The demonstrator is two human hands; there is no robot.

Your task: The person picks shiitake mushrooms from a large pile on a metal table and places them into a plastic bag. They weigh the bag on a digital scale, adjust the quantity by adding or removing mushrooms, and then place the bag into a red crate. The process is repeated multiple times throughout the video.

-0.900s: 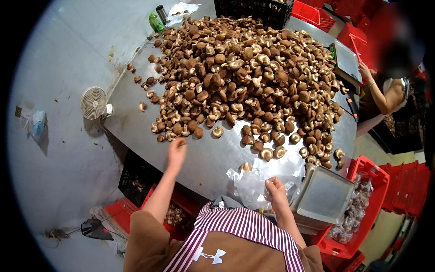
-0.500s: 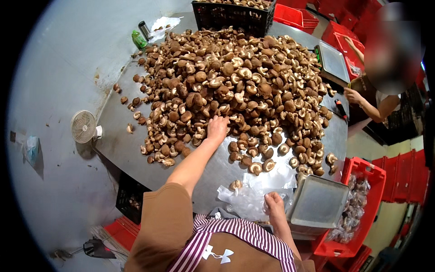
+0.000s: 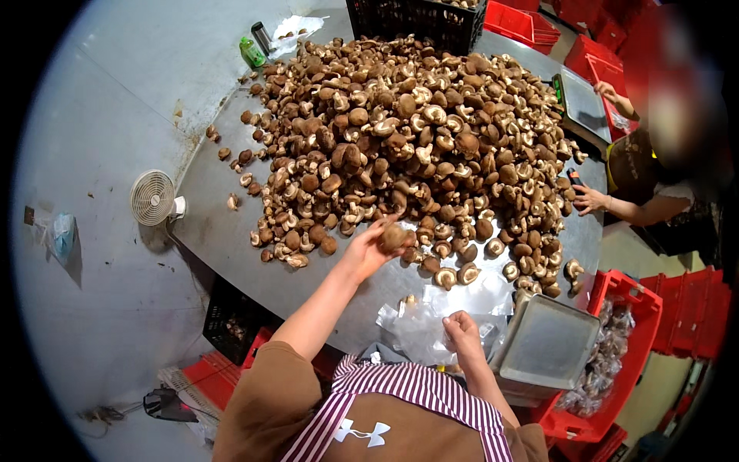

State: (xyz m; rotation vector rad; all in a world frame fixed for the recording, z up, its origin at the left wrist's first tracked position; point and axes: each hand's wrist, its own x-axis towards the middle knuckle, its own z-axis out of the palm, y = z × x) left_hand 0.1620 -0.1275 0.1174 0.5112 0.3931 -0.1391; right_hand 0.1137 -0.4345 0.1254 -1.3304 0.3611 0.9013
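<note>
A large heap of brown shiitake mushrooms (image 3: pixel 416 138) covers much of the metal table. My left hand (image 3: pixel 368 252) is just above the heap's near edge, its fingers around a shiitake mushroom (image 3: pixel 393 238) with a brown cap. At the table's near edge, my right hand (image 3: pixel 463 337) is closed on the edge of a clear plastic bag (image 3: pixel 419 331). One mushroom shows at the bag's left part, but whether it lies inside or under the film I cannot tell. More clear film lies flat just beyond my right hand.
A scale with a metal tray (image 3: pixel 550 341) stands right of my right hand, beside a red crate (image 3: pixel 645 308) of bagged mushrooms. Across the table's right side a co-worker's hand (image 3: pixel 591 199) touches the table near another scale (image 3: pixel 585 104). A black crate (image 3: pixel 416 23) and small fan (image 3: pixel 152 198) border the table.
My left hand has come up out of the heap toward me with a mushroom in it. My right hand stays at the bag. The co-worker's nearer hand has moved down to the heap's right edge.
</note>
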